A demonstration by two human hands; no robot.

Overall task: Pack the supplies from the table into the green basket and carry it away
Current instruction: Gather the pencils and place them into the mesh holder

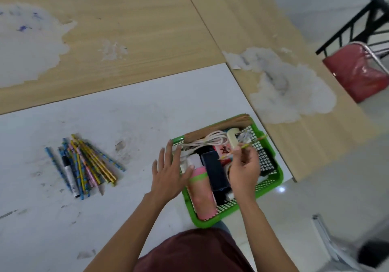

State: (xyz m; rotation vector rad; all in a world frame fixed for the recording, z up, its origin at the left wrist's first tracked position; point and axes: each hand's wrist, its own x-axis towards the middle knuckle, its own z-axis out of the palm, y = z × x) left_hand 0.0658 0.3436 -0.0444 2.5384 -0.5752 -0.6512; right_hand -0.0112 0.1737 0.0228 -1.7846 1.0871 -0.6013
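Basket (pixel 207 223) sits at the near right corner of the bench (pixel 147 103), its long side apparently running away from me and leaning slightly left. The fingers of my right hand (pixel 244 170) pinch one pencil (pixel 255 140) above it, tip toward the far right rim. I should turn the pencil along the basket before letting go, while my left hand (pixel 168 177) lies flat, fingers straight, steadying the left rim.

The green basket (pixel 279 177) sits lower right of centre, holding a pink cylinder (pixel 203 198), a dark box (pixel 214 170) and a coiled white cable (pixel 212 138). A yellow pencil (pixel 261 138) slants over its upper right rim. Left of centre, patterned pencils (pixel 90 164) and a marker (pixel 69 173) lie fanned in a heap.
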